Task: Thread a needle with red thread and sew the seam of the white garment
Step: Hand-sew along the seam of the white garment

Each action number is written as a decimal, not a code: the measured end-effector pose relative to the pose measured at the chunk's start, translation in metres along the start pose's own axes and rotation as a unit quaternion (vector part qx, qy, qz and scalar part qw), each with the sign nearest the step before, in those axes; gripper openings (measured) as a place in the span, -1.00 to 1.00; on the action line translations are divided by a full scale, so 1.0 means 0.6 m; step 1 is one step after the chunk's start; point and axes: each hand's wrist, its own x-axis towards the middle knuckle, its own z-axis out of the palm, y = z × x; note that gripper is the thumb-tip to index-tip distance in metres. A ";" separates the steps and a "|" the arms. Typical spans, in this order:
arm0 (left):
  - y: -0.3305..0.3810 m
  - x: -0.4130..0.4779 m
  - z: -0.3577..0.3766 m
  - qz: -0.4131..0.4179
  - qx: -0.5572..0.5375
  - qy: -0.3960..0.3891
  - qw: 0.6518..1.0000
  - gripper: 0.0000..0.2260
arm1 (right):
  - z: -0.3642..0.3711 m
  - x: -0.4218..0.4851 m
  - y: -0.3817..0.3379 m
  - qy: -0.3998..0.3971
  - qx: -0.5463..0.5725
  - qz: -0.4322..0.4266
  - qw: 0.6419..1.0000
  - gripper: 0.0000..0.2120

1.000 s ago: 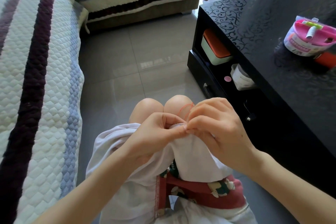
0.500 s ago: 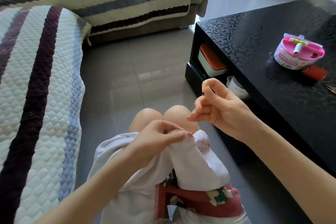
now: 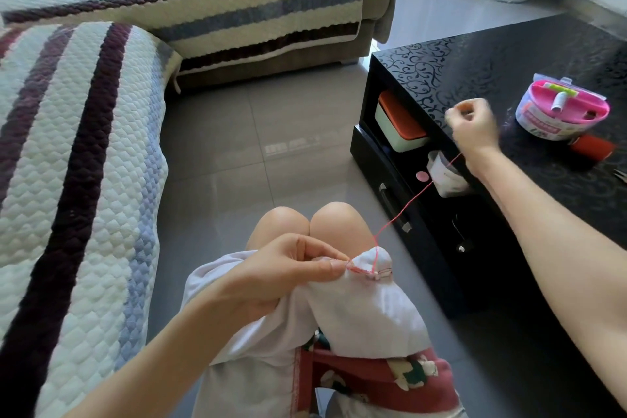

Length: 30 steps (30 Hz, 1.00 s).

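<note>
Grey glossy floor tiles (image 3: 264, 146) fill the middle of the room, with a sofa under a striped quilted cover (image 3: 84, 163) along your left and across the far side. A black coffee table (image 3: 509, 54) stands on your right. Near its right edge sits a pink sewing-kit tub (image 3: 561, 108), and a red spool (image 3: 593, 146) lies just beside it. On the shelf under the table's near-left corner sits an orange-lidded box (image 3: 398, 122).

You sit with the white garment (image 3: 366, 312) draped over your lap, just behind your bare knees (image 3: 305, 220). Your left hand (image 3: 281, 275) pinches the cloth at the seam between thumb and forefinger, right beside a short run of red stitches (image 3: 364, 271). The red thread (image 3: 412, 202) rises taut from that seam, up and to the right. Your right hand (image 3: 475, 122) is raised over the table's left edge, fingers curled round the thread's far end. That hand is blurred, and you cannot make out the needle.

Open floor lies ahead of your knees, between sofa and table; the table's front edge is close on your right.
</note>
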 end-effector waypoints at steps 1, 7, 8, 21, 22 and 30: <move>0.000 -0.001 -0.001 0.003 -0.001 0.003 1.000 -0.80 | 0.005 -0.031 -0.021 -0.088 -0.007 -0.025 0.996 -0.85; 0.003 0.001 -0.004 0.002 -0.001 0.009 1.000 -0.78 | -0.006 -0.237 -0.083 -0.577 -0.014 -0.109 0.809 -0.89; 0.004 0.001 -0.003 0.002 0.000 0.008 1.000 -0.79 | -0.007 -0.247 -0.081 -0.599 -0.013 -0.108 0.794 -0.85; 0.006 -0.001 0.001 -0.009 -0.023 0.008 1.000 -0.81 | 0.034 -0.210 -0.048 -0.376 -0.054 -0.162 0.911 -0.77; 0.006 -0.001 0.001 -0.011 -0.027 0.005 1.000 -0.81 | 0.039 -0.201 -0.040 -0.339 -0.084 -0.173 0.921 -0.79; 0.012 -0.009 0.006 -0.020 -0.038 -0.014 0.999 -0.87 | 0.070 -0.159 0.033 -0.158 -0.349 -0.195 0.903 -0.84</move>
